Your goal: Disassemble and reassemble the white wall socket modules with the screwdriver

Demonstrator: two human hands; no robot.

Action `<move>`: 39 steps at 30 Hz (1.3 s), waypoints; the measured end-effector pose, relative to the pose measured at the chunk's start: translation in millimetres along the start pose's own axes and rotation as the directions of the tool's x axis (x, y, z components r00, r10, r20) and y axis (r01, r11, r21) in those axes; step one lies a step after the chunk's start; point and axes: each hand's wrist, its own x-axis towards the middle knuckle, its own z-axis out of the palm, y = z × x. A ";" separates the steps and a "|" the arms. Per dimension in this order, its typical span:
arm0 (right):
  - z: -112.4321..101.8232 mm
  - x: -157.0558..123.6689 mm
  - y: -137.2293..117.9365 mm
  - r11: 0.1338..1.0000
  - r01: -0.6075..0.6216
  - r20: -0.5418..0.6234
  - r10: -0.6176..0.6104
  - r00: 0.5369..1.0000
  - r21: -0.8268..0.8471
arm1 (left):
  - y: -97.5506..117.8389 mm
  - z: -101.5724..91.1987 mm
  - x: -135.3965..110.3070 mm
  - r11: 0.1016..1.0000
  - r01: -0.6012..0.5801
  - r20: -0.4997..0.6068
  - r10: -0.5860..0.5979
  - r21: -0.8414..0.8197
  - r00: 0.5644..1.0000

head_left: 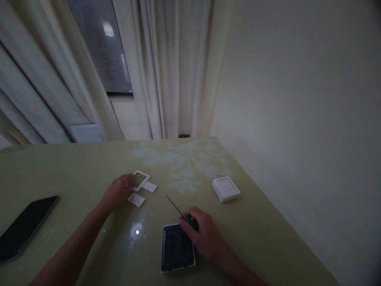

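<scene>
A screwdriver point(190, 221) with a green handle and a thin metal shaft is in my right hand point(205, 234), closed around the handle. Its tip points up and left, over the tabletop. Under and beside that hand lies a square white-rimmed piece with a dark inside point(177, 248). Farther left, my left hand point(119, 192) has its fingers curled on the left edge of a white square frame point(144, 174); its fingertips are partly hidden. Two small white plates, one right of the frame point(150, 186) and one below it point(136, 200), lie close by.
A white wall socket point(226, 189) sits at the right, near the table edge. On the far left lies a dark tablet or phone point(26, 226). The greenish table point(89, 167) meets a wall on the right, with curtains point(166, 71) behind.
</scene>
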 end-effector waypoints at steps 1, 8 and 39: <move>0.2 -0.1 -0.4 1.000 0.002 -0.001 -0.002 1.000 0.000 | -0.3 -2.6 1.1 1.000 -0.016 0.013 0.016 0.014 1.000; 1.2 -0.9 -2.3 1.000 0.007 -0.017 -0.007 1.000 0.012 | 2.8 -23.3 15.5 0.990 -0.118 0.189 0.102 0.080 0.977; -8.0 -1.1 -6.9 0.995 -0.055 0.002 0.055 0.999 0.083 | 112.4 -9.8 -151.6 0.548 -0.435 -0.195 0.442 -0.715 0.876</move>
